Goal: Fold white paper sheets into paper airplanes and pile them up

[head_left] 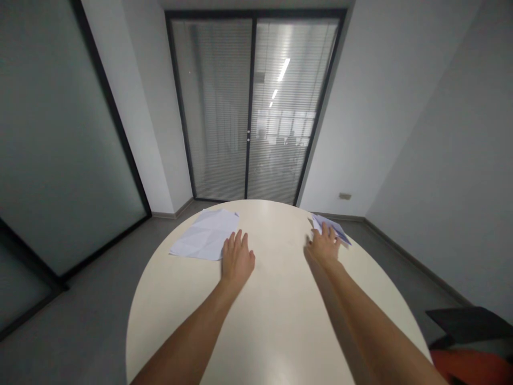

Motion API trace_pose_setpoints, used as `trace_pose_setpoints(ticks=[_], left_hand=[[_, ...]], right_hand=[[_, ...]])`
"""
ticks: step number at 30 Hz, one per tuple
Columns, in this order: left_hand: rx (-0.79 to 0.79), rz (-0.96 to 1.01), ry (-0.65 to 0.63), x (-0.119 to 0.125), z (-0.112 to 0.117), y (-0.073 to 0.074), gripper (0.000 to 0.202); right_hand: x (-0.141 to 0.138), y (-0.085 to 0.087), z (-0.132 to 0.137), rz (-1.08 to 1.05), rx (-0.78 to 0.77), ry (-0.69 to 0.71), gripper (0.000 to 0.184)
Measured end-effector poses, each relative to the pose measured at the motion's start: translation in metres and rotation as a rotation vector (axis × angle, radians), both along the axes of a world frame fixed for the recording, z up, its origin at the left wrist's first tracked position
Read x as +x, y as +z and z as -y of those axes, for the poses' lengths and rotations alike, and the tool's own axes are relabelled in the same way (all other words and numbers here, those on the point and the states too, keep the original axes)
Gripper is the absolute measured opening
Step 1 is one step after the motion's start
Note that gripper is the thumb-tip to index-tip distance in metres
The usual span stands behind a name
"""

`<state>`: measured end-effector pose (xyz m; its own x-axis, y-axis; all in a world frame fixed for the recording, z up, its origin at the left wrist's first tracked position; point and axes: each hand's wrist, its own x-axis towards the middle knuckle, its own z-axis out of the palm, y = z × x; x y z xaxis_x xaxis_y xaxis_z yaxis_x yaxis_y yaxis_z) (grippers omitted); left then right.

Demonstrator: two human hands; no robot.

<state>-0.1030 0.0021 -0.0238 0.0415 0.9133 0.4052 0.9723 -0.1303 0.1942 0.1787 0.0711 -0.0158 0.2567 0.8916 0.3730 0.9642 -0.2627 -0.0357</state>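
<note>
A creased sheet of white paper point(202, 235) lies spread on the left part of the round table. My left hand point(237, 258) rests beside it, palm down with fingers extended, its fingertips by the sheet's right edge. Toward the far right edge of the table is a folded piece of paper point(335, 227), partly raised and casting a shadow. My right hand point(324, 246) reaches over its near side with the fingers apart. Part of that paper is hidden behind the fingers, and whether they touch it is not clear.
The round cream table point(276, 310) fills the lower middle. Beyond it stands a glass partition with blinds point(216, 117). A chair with a red seat point(473, 366) and dark back is at the lower right. A frosted glass panel point(60, 133) lies to the left.
</note>
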Motion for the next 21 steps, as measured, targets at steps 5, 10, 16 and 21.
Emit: trace_pose_setpoints(ticks=[5,10,16,21], left_hand=[[-0.085,-0.071,0.215,-0.025,-0.001,0.006,0.056],[-0.192,-0.09,0.209,-0.036,-0.004,0.009,0.03],[-0.25,-0.093,0.234,-0.041,-0.009,0.013,0.033],[-0.173,-0.043,0.329,-0.039,-0.011,0.018,0.034]], right_hand=[[-0.04,0.001,0.04,-0.09,-0.08,0.086,0.044],[-0.058,-0.013,0.076,-0.179,-0.111,0.216,0.039],[-0.051,-0.012,0.083,-0.181,-0.108,0.454,0.031],[-0.039,-0.012,0.074,-0.254,-0.085,0.534,0.03]])
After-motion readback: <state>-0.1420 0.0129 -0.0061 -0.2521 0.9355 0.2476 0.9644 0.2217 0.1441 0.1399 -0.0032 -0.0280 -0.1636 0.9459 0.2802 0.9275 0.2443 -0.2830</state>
